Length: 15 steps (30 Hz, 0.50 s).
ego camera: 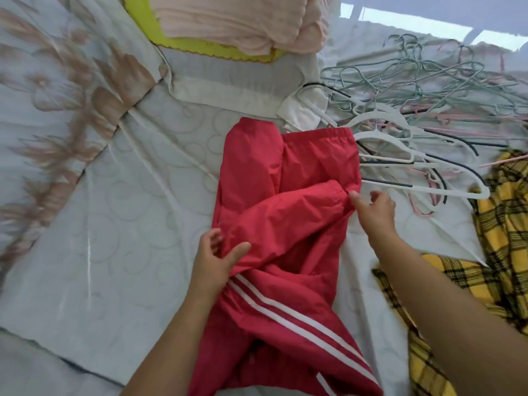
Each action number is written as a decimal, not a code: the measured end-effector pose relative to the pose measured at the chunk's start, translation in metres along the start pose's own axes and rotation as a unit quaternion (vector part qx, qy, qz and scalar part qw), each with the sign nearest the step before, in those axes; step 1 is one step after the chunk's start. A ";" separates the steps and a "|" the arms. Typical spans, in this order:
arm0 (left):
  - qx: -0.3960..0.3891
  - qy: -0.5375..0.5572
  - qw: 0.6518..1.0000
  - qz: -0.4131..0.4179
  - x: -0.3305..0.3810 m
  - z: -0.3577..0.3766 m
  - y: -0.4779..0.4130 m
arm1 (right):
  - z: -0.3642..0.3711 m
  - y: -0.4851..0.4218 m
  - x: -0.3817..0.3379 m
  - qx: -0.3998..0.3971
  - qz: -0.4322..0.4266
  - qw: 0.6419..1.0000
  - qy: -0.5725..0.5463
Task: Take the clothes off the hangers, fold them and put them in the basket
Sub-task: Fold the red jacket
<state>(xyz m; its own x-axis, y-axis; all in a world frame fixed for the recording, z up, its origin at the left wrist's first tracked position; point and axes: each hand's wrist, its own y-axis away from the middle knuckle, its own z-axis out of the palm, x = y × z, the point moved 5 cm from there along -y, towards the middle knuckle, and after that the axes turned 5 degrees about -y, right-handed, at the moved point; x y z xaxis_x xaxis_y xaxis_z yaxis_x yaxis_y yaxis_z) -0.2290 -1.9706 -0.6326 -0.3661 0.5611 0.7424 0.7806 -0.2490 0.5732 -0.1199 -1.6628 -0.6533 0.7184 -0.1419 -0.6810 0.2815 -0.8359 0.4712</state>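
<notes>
A red jacket with white stripes lies spread on the bed in the middle of the view, one sleeve folded across its body. My left hand grips the jacket's left edge, thumb on top of the cloth. My right hand pinches the cuff of the folded sleeve at the jacket's right edge. A yellow-green basket stands at the top, holding folded pink clothes.
A tangle of empty hangers, white, grey-green and pink, lies on the bed to the right. A yellow plaid garment lies at the right edge under my right forearm. A small white garment sits above the jacket. A floral sheet covers the left.
</notes>
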 end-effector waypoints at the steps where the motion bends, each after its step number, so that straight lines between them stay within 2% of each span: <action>1: 0.001 -0.091 0.996 0.024 0.009 0.007 -0.008 | 0.005 -0.010 -0.002 -0.018 0.034 0.997 -0.067; 3: -0.023 -0.206 0.975 0.075 0.026 0.018 -0.015 | 0.014 -0.020 -0.011 -0.044 0.047 0.989 -0.132; 4: -0.018 -0.185 0.977 0.101 0.031 0.019 -0.012 | 0.016 -0.021 -0.016 -0.035 0.035 0.991 -0.123; 6: -0.005 0.017 0.996 0.088 0.043 0.006 0.003 | 0.015 -0.016 -0.031 0.005 -0.001 0.994 -0.106; 7: 0.005 0.155 0.985 0.069 0.044 -0.009 0.012 | 0.015 -0.011 -0.041 0.026 -0.037 0.994 -0.100; 9: 0.023 0.369 0.928 0.040 0.026 -0.045 0.023 | 0.025 0.008 -0.071 0.033 -0.122 0.987 -0.095; 10: 0.024 0.432 0.901 0.025 0.012 -0.061 0.027 | 0.035 0.018 -0.086 0.024 -0.168 0.981 -0.095; 11: 0.028 0.472 0.881 -0.001 -0.006 -0.075 0.029 | 0.049 0.028 -0.099 0.009 -0.216 0.973 -0.083; 13: 0.033 0.497 0.865 -0.063 -0.040 -0.090 0.030 | 0.086 0.048 -0.115 -0.062 -0.266 0.962 -0.006; 15: 0.039 0.482 0.867 -0.119 -0.073 -0.093 0.029 | 0.123 0.054 -0.104 -0.129 -0.282 0.935 0.171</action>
<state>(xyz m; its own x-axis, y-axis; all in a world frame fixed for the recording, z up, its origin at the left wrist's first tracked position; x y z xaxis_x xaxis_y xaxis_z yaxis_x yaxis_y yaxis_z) -0.2269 -2.0919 -0.6384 -0.7464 -0.3399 0.5721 0.6421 -0.1420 0.7533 -0.2580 -1.7583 -0.6261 0.5593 0.4976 -0.6630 0.7889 -0.5650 0.2415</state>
